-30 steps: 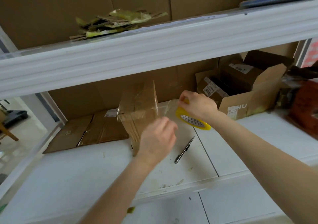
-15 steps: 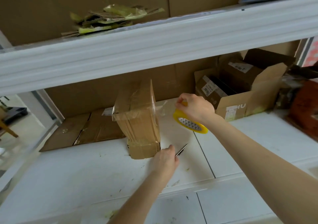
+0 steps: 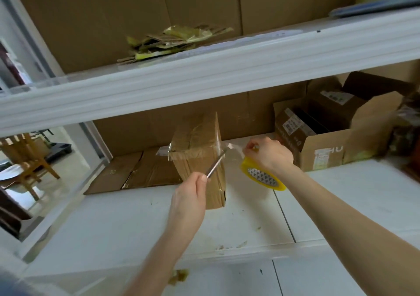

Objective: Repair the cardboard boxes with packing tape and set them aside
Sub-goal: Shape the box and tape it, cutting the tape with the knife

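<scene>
While R hand (image 3: 269, 155) grips tape roll (image 3: 263, 178), L hand (image 3: 188, 200) pinches cutter (image 3: 214, 165)

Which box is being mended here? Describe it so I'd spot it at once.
Look at the white lower shelf, under the white beam. In its middle one closed cardboard box stands on end, between flattened cardboard and an open box. Only it has clear tape stretching to a yellow roll.
</scene>
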